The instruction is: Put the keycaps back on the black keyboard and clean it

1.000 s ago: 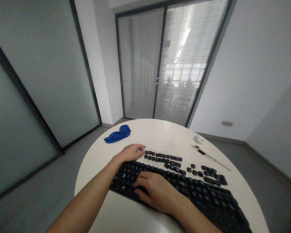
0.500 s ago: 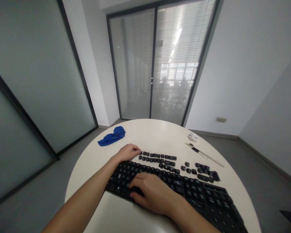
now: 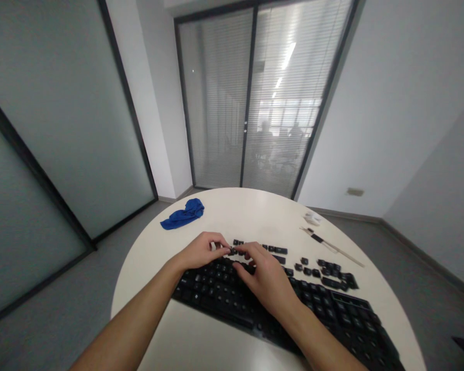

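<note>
A black keyboard (image 3: 224, 301) lies across the near part of the round table, some of its key positions without caps. Just beyond its back edge my left hand (image 3: 205, 249) pinches a small black keycap (image 3: 232, 251) at its fingertips. My right hand (image 3: 263, 272) reaches over the keyboard from the right, its fingers curled and its index fingertip close to that keycap; whether it holds anything is too small to tell. Rows of loose keycaps (image 3: 280, 250) lie behind the keyboard, partly hidden by my right hand.
A crumpled blue cloth (image 3: 183, 214) lies at the table's back left. On the right are more loose keycaps (image 3: 331, 283), a thin stick-like brush (image 3: 342, 252) and a small white crumpled item (image 3: 312, 218). The white table's (image 3: 251, 206) rounded edge faces a glass partition.
My right hand has moved up and away from the keyboard's front rows toward my left hand. My left hand has shifted slightly right, and a keycap now shows at its fingertips. The view has shifted slightly.
</note>
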`<action>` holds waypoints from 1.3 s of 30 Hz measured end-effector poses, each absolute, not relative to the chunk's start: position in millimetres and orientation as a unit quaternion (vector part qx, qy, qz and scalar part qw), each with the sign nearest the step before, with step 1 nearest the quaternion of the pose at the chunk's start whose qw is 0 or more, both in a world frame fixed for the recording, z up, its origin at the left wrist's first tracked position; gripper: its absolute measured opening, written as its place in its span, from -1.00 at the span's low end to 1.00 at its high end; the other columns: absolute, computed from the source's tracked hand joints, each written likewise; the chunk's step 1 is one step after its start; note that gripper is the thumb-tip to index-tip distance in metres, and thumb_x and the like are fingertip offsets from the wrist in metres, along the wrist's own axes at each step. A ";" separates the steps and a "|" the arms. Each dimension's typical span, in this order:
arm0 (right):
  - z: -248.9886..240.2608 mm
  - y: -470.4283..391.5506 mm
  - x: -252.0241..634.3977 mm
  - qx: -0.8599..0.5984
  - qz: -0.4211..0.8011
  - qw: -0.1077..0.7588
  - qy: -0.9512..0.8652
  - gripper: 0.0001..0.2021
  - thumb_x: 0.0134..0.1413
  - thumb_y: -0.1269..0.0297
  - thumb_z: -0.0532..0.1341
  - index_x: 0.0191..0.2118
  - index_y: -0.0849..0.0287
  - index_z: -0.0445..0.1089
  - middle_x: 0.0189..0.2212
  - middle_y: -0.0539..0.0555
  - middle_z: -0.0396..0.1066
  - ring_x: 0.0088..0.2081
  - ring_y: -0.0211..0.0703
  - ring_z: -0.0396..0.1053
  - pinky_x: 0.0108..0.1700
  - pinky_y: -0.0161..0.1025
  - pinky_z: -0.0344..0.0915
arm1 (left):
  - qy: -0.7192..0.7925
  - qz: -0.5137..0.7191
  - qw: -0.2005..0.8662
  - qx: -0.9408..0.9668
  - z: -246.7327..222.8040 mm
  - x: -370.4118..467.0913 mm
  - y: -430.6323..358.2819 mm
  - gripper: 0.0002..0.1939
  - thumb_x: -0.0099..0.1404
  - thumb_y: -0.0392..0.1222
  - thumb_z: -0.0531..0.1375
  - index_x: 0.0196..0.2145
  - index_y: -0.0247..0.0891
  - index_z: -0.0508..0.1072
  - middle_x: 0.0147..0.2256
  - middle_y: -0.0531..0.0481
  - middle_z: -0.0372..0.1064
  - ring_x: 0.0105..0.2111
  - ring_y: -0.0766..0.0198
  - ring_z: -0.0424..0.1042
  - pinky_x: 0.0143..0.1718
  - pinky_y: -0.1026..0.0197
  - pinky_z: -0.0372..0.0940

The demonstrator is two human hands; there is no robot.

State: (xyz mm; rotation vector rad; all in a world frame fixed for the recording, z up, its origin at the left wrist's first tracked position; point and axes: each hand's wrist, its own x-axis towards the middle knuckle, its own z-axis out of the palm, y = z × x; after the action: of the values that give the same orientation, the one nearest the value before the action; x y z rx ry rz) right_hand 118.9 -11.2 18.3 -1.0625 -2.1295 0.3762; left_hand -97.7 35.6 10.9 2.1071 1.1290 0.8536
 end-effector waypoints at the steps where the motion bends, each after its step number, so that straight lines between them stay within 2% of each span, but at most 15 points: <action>1: 16.7 -10.4 119.3 -0.405 0.146 0.361 -0.827 -0.68 0.11 0.44 0.29 0.01 0.10 0.41 -0.11 0.08 0.46 -0.13 -0.10 0.43 -0.04 -0.15 0.37 | 0.418 0.316 0.305 0.796 12.7 -95.9 32.5 -0.79 0.29 -0.07 0.22 -0.31 -0.25 0.58 -0.35 0.01 0.51 -0.37 0.29 0.40 -0.39 0.31 0.21; 4: 11.4 -9.3 118.7 -0.389 0.147 0.360 -0.835 -0.69 0.14 0.44 0.29 0.00 0.07 0.45 -0.09 0.07 0.47 -0.06 -0.09 0.42 0.02 -0.13 0.36 | 0.395 0.297 0.320 0.808 15.9 -91.6 27.8 -0.81 0.28 -0.09 0.23 -0.30 -0.24 0.58 -0.35 0.03 0.51 -0.35 0.29 0.41 -0.36 0.31 0.22; 9: 7.3 -9.1 116.1 -0.399 0.147 0.352 -0.834 -0.82 0.15 0.39 0.31 -0.12 0.09 0.52 -0.17 0.06 0.52 -0.09 -0.07 0.44 0.01 -0.10 0.36 | 0.385 0.270 0.310 0.827 16.9 -94.1 28.6 -0.77 0.33 -0.07 0.18 -0.29 -0.24 0.58 -0.33 0.01 0.53 -0.31 0.26 0.44 -0.32 0.30 0.26; 14: 5.0 -14.4 110.3 -0.386 0.172 0.320 -0.848 -0.82 0.13 0.37 0.34 -0.14 0.04 0.55 -0.21 0.02 0.56 -0.13 -0.09 0.46 0.00 -0.12 0.33 | 0.457 0.281 0.206 0.818 7.1 -109.5 40.9 -0.70 0.36 -0.03 0.14 -0.32 -0.25 0.59 -0.35 -0.03 0.53 -0.34 0.23 0.43 -0.25 0.26 0.26; 17: 0.1 -19.1 103.7 -0.369 0.168 0.299 -0.864 -0.83 0.08 0.37 0.38 -0.18 0.03 0.58 -0.24 0.02 0.57 -0.16 -0.08 0.46 -0.03 -0.12 0.30 | 0.493 0.262 0.179 0.810 -1.5 -118.2 49.2 -0.68 0.36 -0.01 0.13 -0.34 -0.25 0.60 -0.36 -0.04 0.53 -0.35 0.21 0.43 -0.26 0.25 0.25; 21: -9.0 -21.2 95.7 -0.369 0.153 0.276 -0.874 -0.83 0.02 0.36 0.42 -0.20 0.06 0.58 -0.25 0.04 0.57 -0.16 -0.07 0.44 -0.05 -0.13 0.29 | 0.505 0.253 0.179 0.806 -6.8 -121.5 52.8 -0.65 0.35 0.02 0.12 -0.34 -0.24 0.60 -0.35 -0.05 0.54 -0.34 0.20 0.43 -0.27 0.25 0.24; 26: -15.2 -20.5 92.4 -0.365 0.164 0.277 -0.873 -0.89 0.07 0.35 0.40 -0.24 0.09 0.58 -0.22 0.03 0.54 -0.13 -0.10 0.41 -0.03 -0.18 0.31 | 0.500 0.243 0.182 0.811 -7.0 -119.3 50.1 -0.62 0.36 0.05 0.11 -0.37 -0.24 0.60 -0.36 -0.04 0.55 -0.35 0.20 0.43 -0.30 0.26 0.23; 33: -8.9 -23.3 95.7 -0.360 0.165 0.260 -0.881 -0.76 0.09 0.47 0.33 -0.12 0.10 0.58 -0.21 0.06 0.55 -0.12 -0.10 0.43 -0.02 -0.21 0.34 | 0.508 0.242 0.189 0.805 -7.7 -119.6 50.6 -0.60 0.35 0.07 0.10 -0.38 -0.25 0.60 -0.38 -0.05 0.54 -0.37 0.20 0.43 -0.32 0.26 0.22; 39: -12.6 -21.7 98.5 -0.345 0.139 0.258 -0.892 -0.85 0.14 0.39 0.33 -0.19 0.03 0.59 -0.26 0.00 0.58 -0.18 -0.11 0.44 -0.08 -0.21 0.34 | 0.506 0.246 0.192 0.804 -8.8 -120.1 51.1 -0.61 0.35 0.05 0.10 -0.39 -0.25 0.60 -0.40 -0.04 0.54 -0.38 0.21 0.42 -0.35 0.26 0.20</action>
State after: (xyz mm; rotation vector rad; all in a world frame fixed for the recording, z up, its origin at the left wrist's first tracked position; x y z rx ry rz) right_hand 98.5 -21.7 -12.6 -0.9354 -2.4187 0.3773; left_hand -120.1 51.1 -8.8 2.2575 1.4212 0.6903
